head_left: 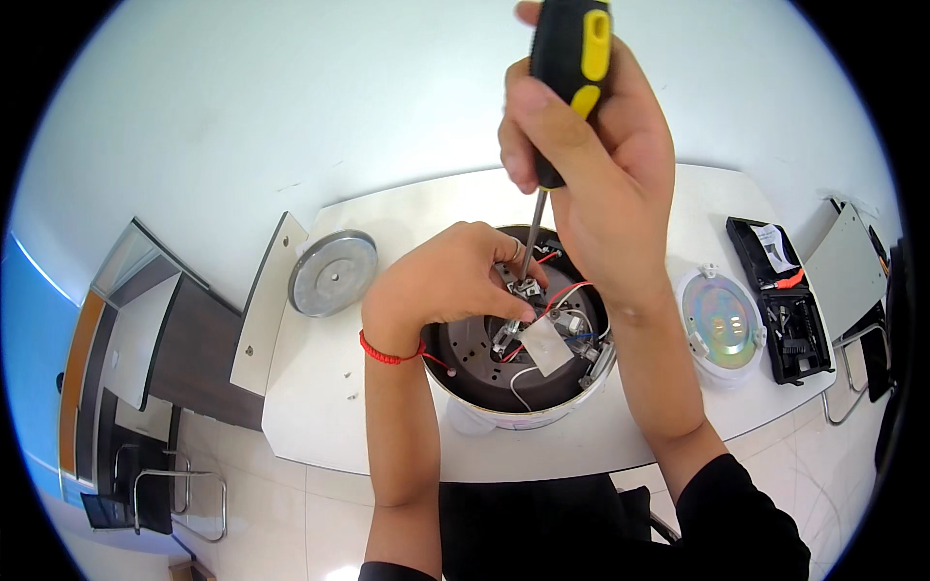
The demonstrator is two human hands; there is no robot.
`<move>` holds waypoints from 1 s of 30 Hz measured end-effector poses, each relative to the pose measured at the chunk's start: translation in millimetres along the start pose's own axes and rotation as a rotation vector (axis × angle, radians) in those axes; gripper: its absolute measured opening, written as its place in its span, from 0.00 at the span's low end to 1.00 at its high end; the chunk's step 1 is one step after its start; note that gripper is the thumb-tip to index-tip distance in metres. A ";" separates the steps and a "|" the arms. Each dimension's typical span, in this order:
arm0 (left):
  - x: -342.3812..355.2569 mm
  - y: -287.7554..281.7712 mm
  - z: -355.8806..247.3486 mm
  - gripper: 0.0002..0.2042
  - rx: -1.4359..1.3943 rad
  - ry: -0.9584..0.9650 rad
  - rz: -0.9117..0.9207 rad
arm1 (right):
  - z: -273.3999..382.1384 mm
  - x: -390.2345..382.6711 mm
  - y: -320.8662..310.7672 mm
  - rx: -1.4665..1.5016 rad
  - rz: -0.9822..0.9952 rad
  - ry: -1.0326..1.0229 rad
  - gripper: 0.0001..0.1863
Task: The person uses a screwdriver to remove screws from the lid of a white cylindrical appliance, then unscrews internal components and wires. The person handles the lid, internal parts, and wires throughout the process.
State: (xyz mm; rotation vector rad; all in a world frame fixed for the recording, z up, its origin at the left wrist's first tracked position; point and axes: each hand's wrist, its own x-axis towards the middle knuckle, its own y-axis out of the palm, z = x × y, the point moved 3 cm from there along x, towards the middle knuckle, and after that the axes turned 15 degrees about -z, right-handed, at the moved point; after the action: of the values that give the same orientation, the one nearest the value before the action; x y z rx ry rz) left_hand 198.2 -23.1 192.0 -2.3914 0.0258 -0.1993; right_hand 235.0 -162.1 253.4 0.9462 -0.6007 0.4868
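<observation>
Fingers of the right hand are wrapped tight round the black-and-yellow handle of a screwdriver, whose top is cut off by the upper edge of the view. Its thin shaft runs straight down from the fist to a small metal part inside the open underside of a round appliance; the tip itself is too small to make out. Just left of the shaft, the left hand, a red cord at its wrist, is curled with its fingertips pinched at that same metal part, though whether they grip it or only steady it cannot be told. The hand covers the appliance's upper left; red and white wires and a pale square patch show below the fingers. Farther left of this hand a round metal plate lies on the white tabletop. Right of the right forearm sit a round disc-shaped part and, beyond it, an open black tool case, contents blurred.
</observation>
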 end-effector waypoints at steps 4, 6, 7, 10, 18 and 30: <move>2.9 0.6 5.0 0.18 -0.023 0.049 -0.003 | -13.0 -0.9 -5.5 0.031 -0.002 -0.021 0.28; 4.1 1.1 6.4 0.18 -0.041 0.054 -0.004 | -12.6 -1.0 -6.2 -0.047 -0.025 -0.027 0.26; 3.7 0.7 8.6 0.18 -0.044 0.050 -0.005 | -11.4 -0.2 0.1 -0.087 -0.054 -0.044 0.26; 5.8 1.8 10.3 0.18 -0.069 0.049 0.003 | 13.7 -5.1 19.1 -0.146 -0.126 0.022 0.25; 3.3 0.9 0.3 0.18 0.008 -0.029 0.012 | 11.3 -3.6 8.3 -0.032 -0.062 0.048 0.27; -0.9 -3.4 -7.1 0.19 0.044 0.010 -0.051 | 13.2 -7.4 14.0 -0.146 -0.161 0.050 0.23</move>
State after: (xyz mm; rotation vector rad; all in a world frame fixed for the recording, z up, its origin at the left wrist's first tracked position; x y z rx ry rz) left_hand 196.1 -25.2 199.3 -2.3492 -0.0343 -0.2339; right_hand 217.4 -167.2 262.7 0.8335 -0.5030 0.3171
